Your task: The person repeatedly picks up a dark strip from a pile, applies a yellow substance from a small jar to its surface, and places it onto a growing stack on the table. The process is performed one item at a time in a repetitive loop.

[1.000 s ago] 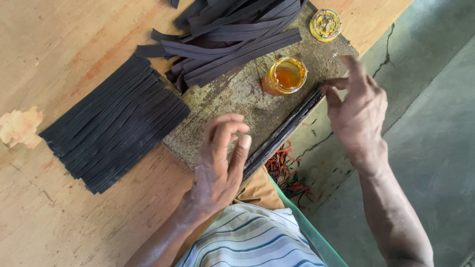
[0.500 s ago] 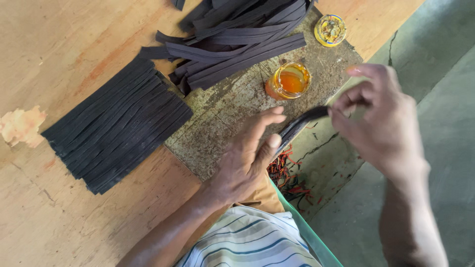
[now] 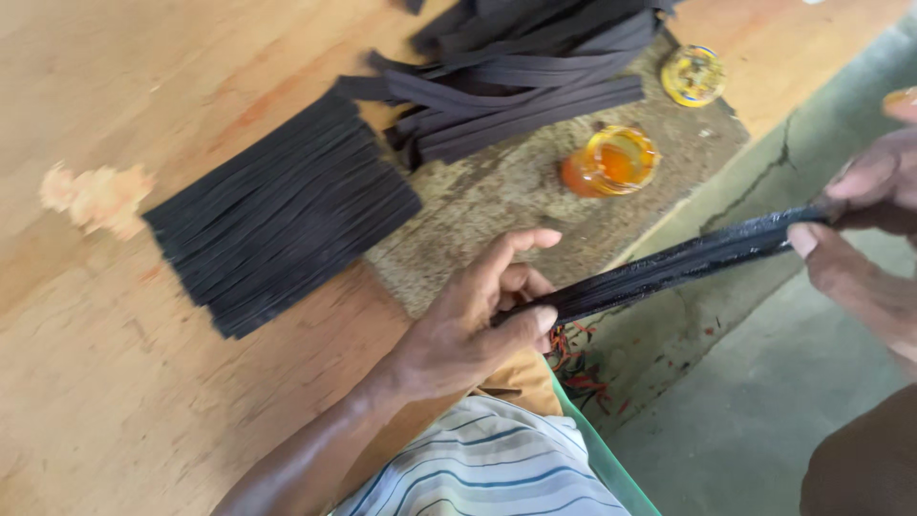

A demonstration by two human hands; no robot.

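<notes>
A long black strip (image 3: 669,268) stretches between my two hands, lifted off the table. My left hand (image 3: 478,325) pinches its near end between thumb and fingers at the table's edge. My right hand (image 3: 860,229) grips the far end out over the concrete floor. A neat flat row of black strips (image 3: 282,215) lies on the wooden table to the left. A looser pile of black strips (image 3: 525,67) lies at the top. An open jar of orange glue (image 3: 611,161) stands on a stained brown mat (image 3: 478,201), with its yellow lid (image 3: 694,75) beside it.
The wooden table (image 3: 115,401) has a pale chipped patch (image 3: 95,196) at the left. Grey cracked concrete floor (image 3: 745,411) lies to the right, with red and dark scraps (image 3: 578,368) by the table's edge. My striped shirt (image 3: 487,468) shows at the bottom.
The strip lay along the mat's edge under my left hand. Both hands have taken hold of it, and my right hand has pulled its end up and out to the right.
</notes>
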